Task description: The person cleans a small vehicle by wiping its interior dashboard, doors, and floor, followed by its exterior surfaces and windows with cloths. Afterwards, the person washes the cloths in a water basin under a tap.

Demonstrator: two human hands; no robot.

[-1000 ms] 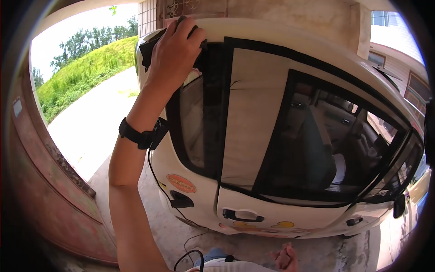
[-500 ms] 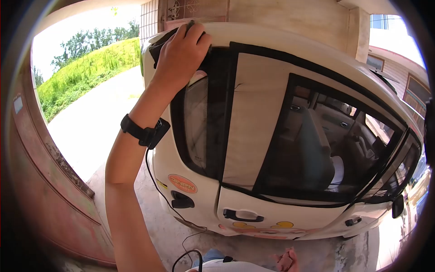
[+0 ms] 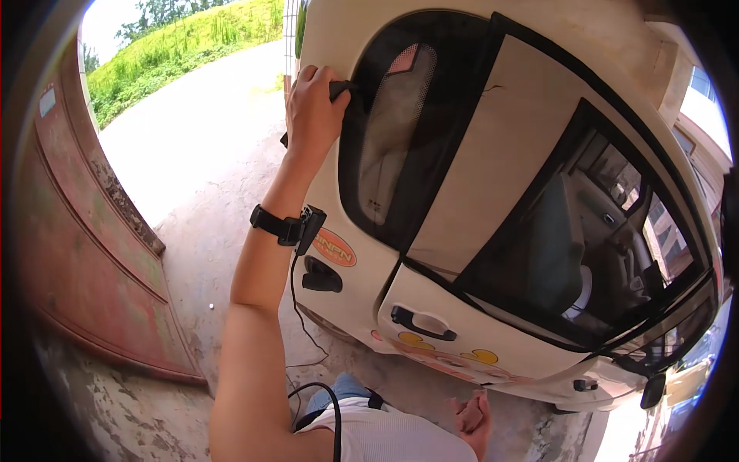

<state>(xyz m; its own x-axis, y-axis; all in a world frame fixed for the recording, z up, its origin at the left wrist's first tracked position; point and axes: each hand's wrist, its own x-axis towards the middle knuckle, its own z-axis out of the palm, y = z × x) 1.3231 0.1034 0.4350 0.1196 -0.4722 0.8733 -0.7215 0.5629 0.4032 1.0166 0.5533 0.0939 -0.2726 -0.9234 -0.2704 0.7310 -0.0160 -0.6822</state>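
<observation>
My left hand is closed on a dark cloth, held against the body of the white car beside the rear side window. Most of the cloth is hidden behind the hand. A black strap with a small device circles my left wrist, and a thin cable hangs from it. My right hand is low in front of my body, near the car's lower side. Its fingers look curled; whether it holds anything is too small to tell.
The car's rear door handle and side mirror stick out from its side. An orange oval sticker is above a dark recess. A rusty red metal door stands at the left, with concrete floor between.
My left hand has come down from the roof edge to the car's rear side with the cloth. The view has shifted, showing more of my body and the rear window.
</observation>
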